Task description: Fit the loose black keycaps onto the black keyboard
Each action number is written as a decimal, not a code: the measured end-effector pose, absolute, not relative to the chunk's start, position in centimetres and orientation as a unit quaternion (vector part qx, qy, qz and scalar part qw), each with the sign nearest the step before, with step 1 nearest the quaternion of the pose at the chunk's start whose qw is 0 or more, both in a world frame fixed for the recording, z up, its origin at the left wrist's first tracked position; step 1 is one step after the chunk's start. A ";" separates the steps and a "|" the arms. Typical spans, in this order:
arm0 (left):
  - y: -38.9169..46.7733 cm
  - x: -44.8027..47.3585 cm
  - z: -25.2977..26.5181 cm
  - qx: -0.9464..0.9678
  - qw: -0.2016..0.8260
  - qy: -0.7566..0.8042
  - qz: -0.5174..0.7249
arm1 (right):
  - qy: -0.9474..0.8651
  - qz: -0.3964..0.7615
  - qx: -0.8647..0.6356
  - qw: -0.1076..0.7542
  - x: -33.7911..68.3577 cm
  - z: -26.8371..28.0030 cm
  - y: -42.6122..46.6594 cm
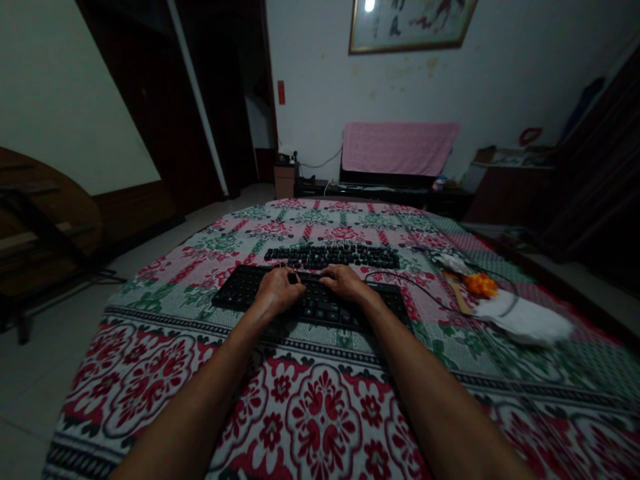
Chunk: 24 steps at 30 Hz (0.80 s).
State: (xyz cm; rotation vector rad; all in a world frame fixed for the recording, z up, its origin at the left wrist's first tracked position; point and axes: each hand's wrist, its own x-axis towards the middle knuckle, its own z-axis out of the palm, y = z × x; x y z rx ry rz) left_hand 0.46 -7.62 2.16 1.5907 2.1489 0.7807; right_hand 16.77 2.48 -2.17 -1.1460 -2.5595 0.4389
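A black keyboard (pixel 325 311) lies across the patterned cloth, with many keycaps off its upper and left parts and several still fitted at the lower middle. My left hand (pixel 279 291) is over its left-middle part, thumb and fingers closed on a small black keycap (pixel 293 277). My right hand (pixel 346 283) rests at the keyboard's upper edge, right of the middle, thumb and forefinger slightly apart with nothing visible between them. Just beyond both hands, loose black keycaps (pixel 370 256) lie in rough rows on the cloth.
The red, green and white cloth (pixel 320 413) covers the table. A black cable (pixel 425 290) runs right from the keyboard. At the right lie an orange bundle (pixel 481 285), a white cloth or bag (pixel 523 319) and a wooden-coloured strip (pixel 457 293). A pink towel (pixel 400 148) hangs beyond.
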 end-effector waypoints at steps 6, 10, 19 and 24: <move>-7.5 -0.2 2.2 0.542 0.170 0.780 0.263 | -0.881 0.133 -0.423 0.164 15.8 -2.1 2.0; -7.5 -0.2 2.0 0.554 0.164 0.776 0.254 | -0.881 0.130 -0.428 0.156 15.7 -2.1 1.9; -7.7 0.7 1.4 0.596 0.074 0.772 0.207 | -0.880 0.128 -0.431 0.153 15.6 -2.5 2.1; -7.8 1.1 1.2 0.607 0.036 0.771 0.189 | -0.877 0.123 -0.441 0.146 15.6 -2.4 2.1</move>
